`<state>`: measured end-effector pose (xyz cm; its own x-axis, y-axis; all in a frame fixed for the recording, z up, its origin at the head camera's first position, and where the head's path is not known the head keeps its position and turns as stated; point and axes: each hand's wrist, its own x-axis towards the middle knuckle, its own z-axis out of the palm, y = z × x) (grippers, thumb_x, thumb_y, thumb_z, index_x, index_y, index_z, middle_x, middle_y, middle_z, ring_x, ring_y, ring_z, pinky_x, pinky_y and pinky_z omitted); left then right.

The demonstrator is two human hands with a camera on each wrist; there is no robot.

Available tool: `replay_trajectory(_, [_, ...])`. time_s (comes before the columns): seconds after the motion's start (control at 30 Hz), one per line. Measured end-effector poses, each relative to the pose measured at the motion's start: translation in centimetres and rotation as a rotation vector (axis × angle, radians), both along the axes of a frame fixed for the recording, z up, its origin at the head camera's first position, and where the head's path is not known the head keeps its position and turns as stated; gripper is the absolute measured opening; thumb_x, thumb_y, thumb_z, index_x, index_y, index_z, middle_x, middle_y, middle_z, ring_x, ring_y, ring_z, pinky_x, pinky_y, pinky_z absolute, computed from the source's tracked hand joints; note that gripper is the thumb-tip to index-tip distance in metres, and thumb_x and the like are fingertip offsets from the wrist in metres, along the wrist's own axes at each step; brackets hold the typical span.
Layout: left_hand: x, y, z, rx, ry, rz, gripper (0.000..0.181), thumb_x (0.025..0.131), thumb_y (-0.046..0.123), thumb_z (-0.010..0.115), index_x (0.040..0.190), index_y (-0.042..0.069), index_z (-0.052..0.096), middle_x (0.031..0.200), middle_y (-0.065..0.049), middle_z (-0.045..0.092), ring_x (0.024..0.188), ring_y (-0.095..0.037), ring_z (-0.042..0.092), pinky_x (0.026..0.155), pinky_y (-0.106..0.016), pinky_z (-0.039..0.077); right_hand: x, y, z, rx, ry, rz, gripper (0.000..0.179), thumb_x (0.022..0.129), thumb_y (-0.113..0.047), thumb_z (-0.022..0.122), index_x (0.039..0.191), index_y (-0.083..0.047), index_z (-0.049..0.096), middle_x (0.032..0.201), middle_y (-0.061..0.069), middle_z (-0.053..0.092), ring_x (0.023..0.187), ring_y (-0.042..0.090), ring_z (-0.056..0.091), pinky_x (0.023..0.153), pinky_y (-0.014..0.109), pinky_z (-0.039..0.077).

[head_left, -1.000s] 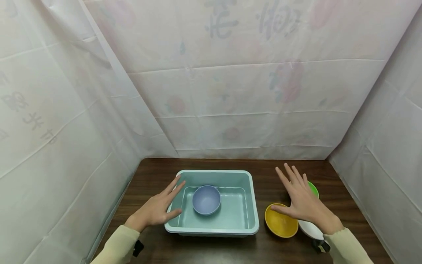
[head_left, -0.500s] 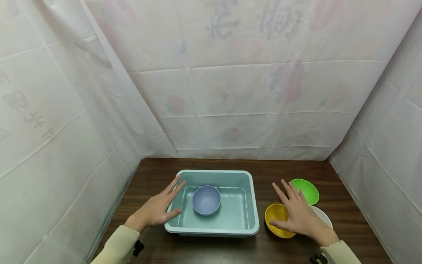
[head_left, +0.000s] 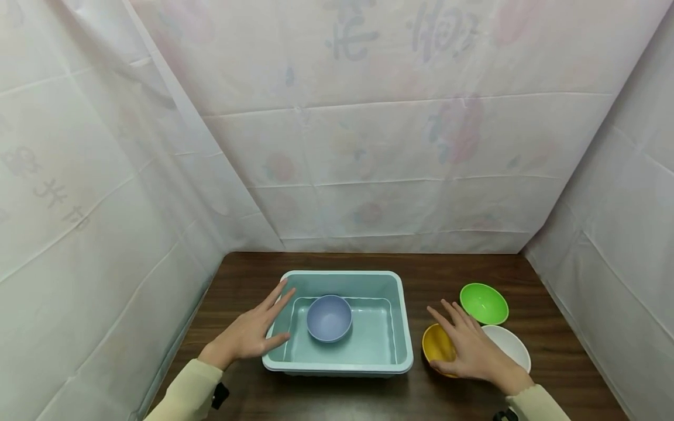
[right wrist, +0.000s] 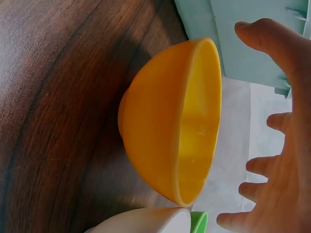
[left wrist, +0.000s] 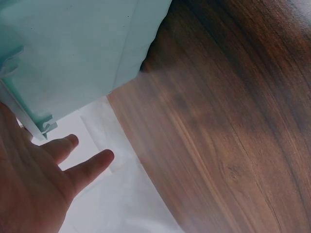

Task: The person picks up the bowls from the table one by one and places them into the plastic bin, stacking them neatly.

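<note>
My right hand (head_left: 468,351) is spread over the yellow bowl (head_left: 437,345), hiding its right side in the head view. In the right wrist view the fingers are apart from the rim of the yellow bowl (right wrist: 155,116), above its opening. A white bowl (head_left: 509,346) and a green bowl (head_left: 484,303) stand to its right. My left hand (head_left: 250,333) lies with spread fingers at the left rim of a pale teal basin (head_left: 368,368). Inside the basin sits a lavender bowl (head_left: 329,318). The left wrist view shows the left hand (left wrist: 34,179) beside the outside of the basin.
A dark wood table (head_left: 242,397) carries everything. White printed sheeting (head_left: 389,175) hangs behind the table and along both sides. The basin's near right corner stands close to the yellow bowl.
My right hand has moved down and slightly left over the yellow bowl, uncovering the green bowl and more of the white bowl. The left hand has stayed in place.
</note>
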<state>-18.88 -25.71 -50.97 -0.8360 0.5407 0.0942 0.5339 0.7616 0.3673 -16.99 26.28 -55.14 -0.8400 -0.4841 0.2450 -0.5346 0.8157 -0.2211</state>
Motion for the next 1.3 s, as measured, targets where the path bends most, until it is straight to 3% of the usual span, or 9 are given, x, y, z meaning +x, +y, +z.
replay_trajectory(0.4, [-0.20, 0.00, -0.19, 0.014, 0.002, -0.010, 0.089, 0.096, 0.053, 0.063, 0.167, 0.021, 0.018, 0.175, -0.009, 0.005, 0.112, -0.032, 0.069, 0.055, -0.024, 0.045, 0.21, 0.08, 0.08, 0.033, -0.035, 0.023, 0.100, 0.074, -0.062, 0.082, 0.153, -0.012, 0.049, 0.150, 0.030, 0.048, 0.134, 0.057, 0.048, 0.100, 0.070, 0.044])
replay_trajectory(0.67, [-0.51, -0.02, -0.52, 0.023, -0.009, -0.019, 0.091, 0.097, 0.051, 0.063, 0.168, 0.030, 0.010, 0.175, -0.006, 0.001, 0.111, -0.032, 0.070, 0.054, -0.024, 0.045, 0.23, 0.33, 0.01, 0.053, -0.089, 0.022, 0.095, 0.074, -0.060, 0.083, 0.150, -0.012, 0.052, 0.144, 0.028, 0.054, 0.132, 0.053, 0.051, 0.099, 0.068, 0.047])
replay_trajectory(1.07, [-0.44, -0.10, -0.72, 0.026, 0.011, -0.010, 0.089, 0.097, 0.050, 0.064, 0.167, 0.020, 0.018, 0.175, -0.007, 0.003, 0.121, -0.033, 0.067, 0.058, -0.027, 0.049, 0.40, 0.20, 0.15, 0.058, -0.165, 0.017, 0.096, 0.074, -0.059, 0.084, 0.151, -0.014, 0.051, 0.147, 0.027, 0.050, 0.132, 0.051, 0.050, 0.094, 0.069, 0.048])
replay_trajectory(1.3, [-0.30, -0.15, -0.63, 0.007, 0.030, -0.005, 0.089, 0.097, 0.052, 0.063, 0.167, 0.022, 0.018, 0.175, -0.006, 0.004, 0.125, -0.033, 0.064, 0.062, -0.031, 0.053, 0.62, -0.07, -0.22, 0.076, -0.164, 0.025, 0.096, 0.072, -0.055, 0.086, 0.152, -0.016, 0.051, 0.151, 0.026, 0.048, 0.133, 0.052, 0.049, 0.090, 0.070, 0.049])
